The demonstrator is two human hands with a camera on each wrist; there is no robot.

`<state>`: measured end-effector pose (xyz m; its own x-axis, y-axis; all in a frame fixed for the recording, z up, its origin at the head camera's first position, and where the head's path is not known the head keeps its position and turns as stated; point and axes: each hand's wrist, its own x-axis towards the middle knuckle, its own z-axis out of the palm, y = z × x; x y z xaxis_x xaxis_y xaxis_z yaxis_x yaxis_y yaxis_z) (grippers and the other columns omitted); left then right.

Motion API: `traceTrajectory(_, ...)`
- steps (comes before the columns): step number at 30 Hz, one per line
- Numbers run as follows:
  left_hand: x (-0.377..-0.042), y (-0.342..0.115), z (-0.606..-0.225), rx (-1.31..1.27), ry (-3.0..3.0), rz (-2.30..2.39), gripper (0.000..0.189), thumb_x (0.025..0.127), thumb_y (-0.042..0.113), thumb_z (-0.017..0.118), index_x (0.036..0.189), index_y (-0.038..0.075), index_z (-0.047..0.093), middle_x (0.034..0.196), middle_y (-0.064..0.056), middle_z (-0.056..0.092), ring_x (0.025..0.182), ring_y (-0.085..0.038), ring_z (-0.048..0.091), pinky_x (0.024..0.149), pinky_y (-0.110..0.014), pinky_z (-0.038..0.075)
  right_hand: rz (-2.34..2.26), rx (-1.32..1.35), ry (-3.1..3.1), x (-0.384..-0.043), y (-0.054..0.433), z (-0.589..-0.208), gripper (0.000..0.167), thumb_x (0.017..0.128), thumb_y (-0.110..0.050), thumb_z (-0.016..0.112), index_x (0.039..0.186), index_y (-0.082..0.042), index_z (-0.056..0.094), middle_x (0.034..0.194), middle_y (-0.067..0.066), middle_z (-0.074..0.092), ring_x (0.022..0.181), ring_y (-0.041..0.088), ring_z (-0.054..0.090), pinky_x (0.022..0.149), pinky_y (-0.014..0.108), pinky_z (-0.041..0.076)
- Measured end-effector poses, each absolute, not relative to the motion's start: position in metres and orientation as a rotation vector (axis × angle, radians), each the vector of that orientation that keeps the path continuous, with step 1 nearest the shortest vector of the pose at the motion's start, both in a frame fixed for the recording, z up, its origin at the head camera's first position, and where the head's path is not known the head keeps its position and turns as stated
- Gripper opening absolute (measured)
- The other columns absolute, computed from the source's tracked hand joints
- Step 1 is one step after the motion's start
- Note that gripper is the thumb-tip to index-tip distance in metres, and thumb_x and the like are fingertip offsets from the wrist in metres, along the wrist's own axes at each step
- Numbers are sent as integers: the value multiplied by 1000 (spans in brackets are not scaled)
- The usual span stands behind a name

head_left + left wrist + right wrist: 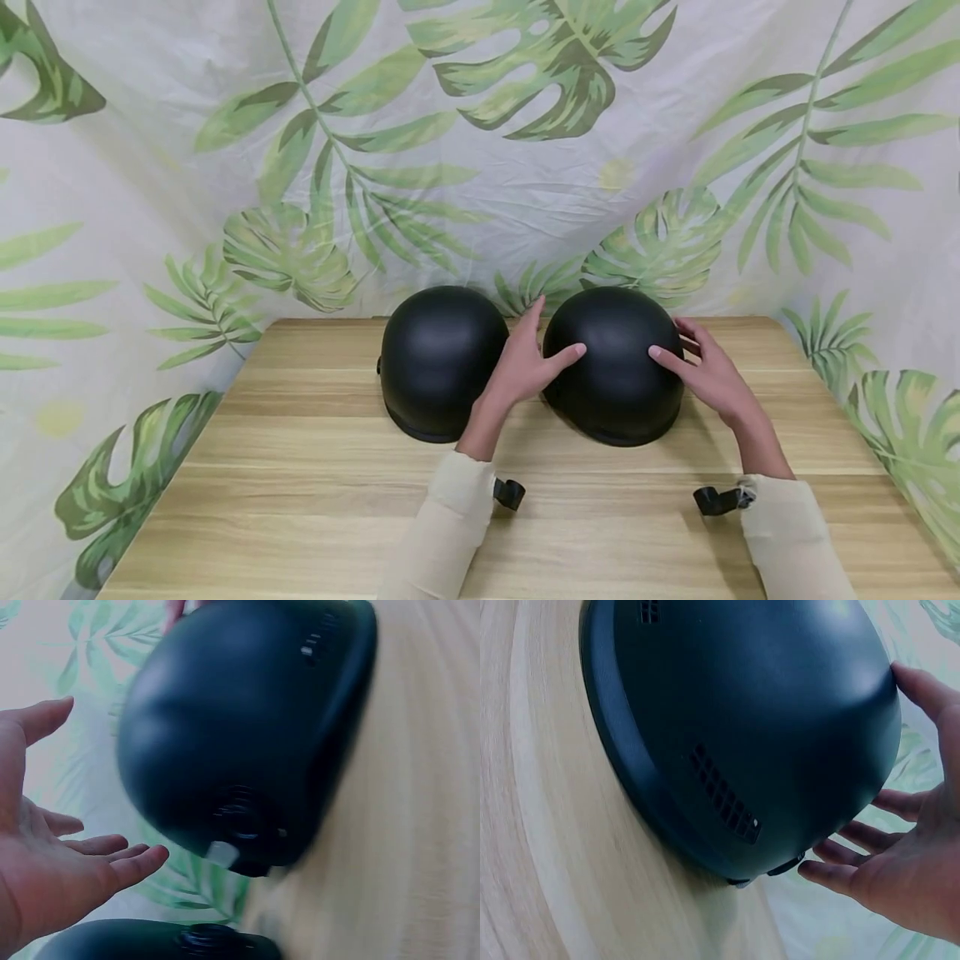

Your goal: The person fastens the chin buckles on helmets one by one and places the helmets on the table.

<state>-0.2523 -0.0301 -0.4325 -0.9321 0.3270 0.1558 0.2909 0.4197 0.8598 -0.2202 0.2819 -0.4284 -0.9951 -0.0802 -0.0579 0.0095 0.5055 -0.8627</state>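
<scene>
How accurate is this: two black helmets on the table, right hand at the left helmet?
Not quite: the right hand is at the right helmet, not the left helmet, as the head view shows. The rest is right: two black helmets on the table.

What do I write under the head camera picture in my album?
A black helmet between the left hand and right hand, another helmet beside it on the table.

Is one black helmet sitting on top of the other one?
No, the head view shows the left helmet and the right helmet side by side, neither on top of the other.
</scene>
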Motion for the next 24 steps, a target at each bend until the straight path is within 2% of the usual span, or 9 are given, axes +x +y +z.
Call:
traceTrajectory(2,-254,-28,-440,544,2604,1546,114,93,73,69,175,24,6,181,-10,19,165,-36,29,127,-61,35,-1515,-74,2638,-221,283,-429,100,103,-52,68,174,-12,9,178,24,16,162,53,22,123,74,31)
traceTrajectory(5,-258,-24,-455,511,2620,1487,118,91,78,66,175,27,1,181,-10,17,164,-37,29,125,-63,37,-1523,-83,2623,-222,285,-431,100,104,-50,68,175,-13,8,179,23,14,163,53,20,123,74,30)
traceTrajectory(9,-257,-22,-459,485,2618,1464,120,91,75,70,174,28,-3,182,-9,14,164,-38,30,124,-63,38,-1533,-83,2604,-222,286,-433,99,104,-49,68,175,-15,7,179,22,12,163,52,19,124,74,29)
traceTrajectory(12,-251,-23,-451,442,2557,1522,122,91,66,77,174,28,-4,182,-9,15,164,-38,29,127,-63,35,-1543,-90,2589,-223,287,-434,97,105,-49,67,175,-16,8,179,22,13,163,53,20,124,73,29)
traceTrajectory(15,-253,-23,-456,389,2535,1562,124,89,64,80,175,28,-1,180,-8,22,162,-38,35,126,-61,37,-1544,-101,2579,-223,288,-434,95,106,-48,67,175,-17,10,179,22,15,162,52,22,124,72,31)
traceTrajectory(19,-263,-22,-473,380,2531,1601,126,85,70,81,175,27,4,179,-6,26,160,-35,38,126,-60,38,-1528,-104,2587,-223,289,-435,93,106,-48,65,175,-17,11,178,24,17,161,51,24,123,72,32)
traceTrajectory(24,-264,-19,-474,404,2552,1575,113,88,65,81,173,18,23,176,-13,31,161,-38,35,126,-63,35,-1514,-94,2592,-223,290,-435,93,106,-49,65,175,-18,10,177,25,18,161,51,24,123,72,33)
